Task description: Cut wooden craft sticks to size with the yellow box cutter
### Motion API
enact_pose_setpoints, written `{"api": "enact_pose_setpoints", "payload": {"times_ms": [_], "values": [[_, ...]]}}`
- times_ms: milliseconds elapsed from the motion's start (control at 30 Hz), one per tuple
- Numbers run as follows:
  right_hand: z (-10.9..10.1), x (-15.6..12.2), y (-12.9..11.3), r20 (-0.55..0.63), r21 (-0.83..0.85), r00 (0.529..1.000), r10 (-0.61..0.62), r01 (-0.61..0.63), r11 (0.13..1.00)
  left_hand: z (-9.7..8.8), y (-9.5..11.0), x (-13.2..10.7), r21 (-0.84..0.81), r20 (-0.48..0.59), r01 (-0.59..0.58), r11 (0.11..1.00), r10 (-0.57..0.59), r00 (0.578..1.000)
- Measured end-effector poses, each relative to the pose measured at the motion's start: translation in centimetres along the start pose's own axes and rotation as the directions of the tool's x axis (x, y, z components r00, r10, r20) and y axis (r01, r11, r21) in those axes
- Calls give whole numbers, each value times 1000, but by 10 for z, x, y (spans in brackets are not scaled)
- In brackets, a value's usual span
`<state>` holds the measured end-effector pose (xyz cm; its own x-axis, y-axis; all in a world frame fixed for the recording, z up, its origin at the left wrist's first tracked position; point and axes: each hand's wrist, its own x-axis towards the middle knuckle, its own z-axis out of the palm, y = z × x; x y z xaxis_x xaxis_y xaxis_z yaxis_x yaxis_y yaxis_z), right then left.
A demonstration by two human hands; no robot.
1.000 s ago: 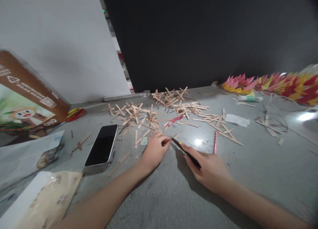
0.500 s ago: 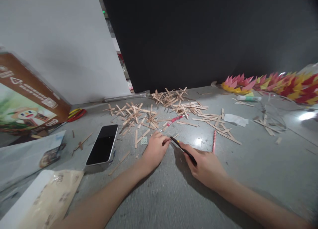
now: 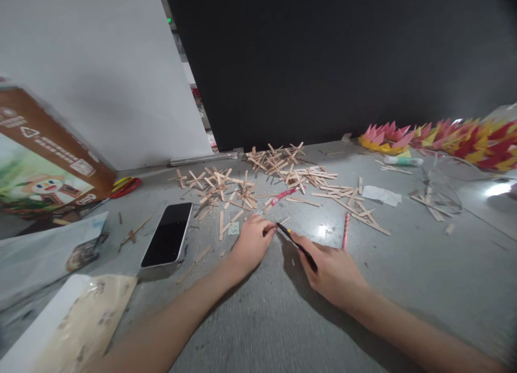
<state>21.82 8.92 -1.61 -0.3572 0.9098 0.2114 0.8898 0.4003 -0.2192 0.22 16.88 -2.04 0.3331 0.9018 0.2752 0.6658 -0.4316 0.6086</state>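
Note:
My left hand (image 3: 253,238) rests low over the grey table with its fingers pinched together. Whatever they hold is hidden or too small to make out. In my right hand (image 3: 333,268) is a slim black utility knife (image 3: 297,242) with a yellow part near the thumb. Its dark tip points at my left fingertips, very close to them; I cannot tell whether it touches. A small wooden splinter (image 3: 285,220) lies just beyond the tip. Behind my hands lies a pile of wooden craft sticks (image 3: 218,184), several joined as crosses.
A phone (image 3: 168,234) lies left, near a printed plastic packet (image 3: 95,313) and a brown carton (image 3: 52,157). Red-and-yellow folded paper pieces (image 3: 464,138), a glue stick (image 3: 403,160) and a white paper scrap (image 3: 382,195) are right. A pink striped stick (image 3: 346,230) lies beyond my right hand.
The view has shifted very slightly. My right hand and the knife have tilted a little, while my left hand keeps its pinch in nearly the same place.

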Motion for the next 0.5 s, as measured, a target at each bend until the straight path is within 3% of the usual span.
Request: {"api": "enact_pose_setpoints", "payload": {"times_ms": [267, 500], "values": [[-1, 4, -2, 33, -61, 999, -19, 21, 998, 1, 0, 3, 54, 18, -71, 996, 71, 997], [-2, -3, -1, 10, -28, 1000, 11, -11, 1000, 2, 1, 2, -7, 2, 9, 1000, -9, 1000]]}}
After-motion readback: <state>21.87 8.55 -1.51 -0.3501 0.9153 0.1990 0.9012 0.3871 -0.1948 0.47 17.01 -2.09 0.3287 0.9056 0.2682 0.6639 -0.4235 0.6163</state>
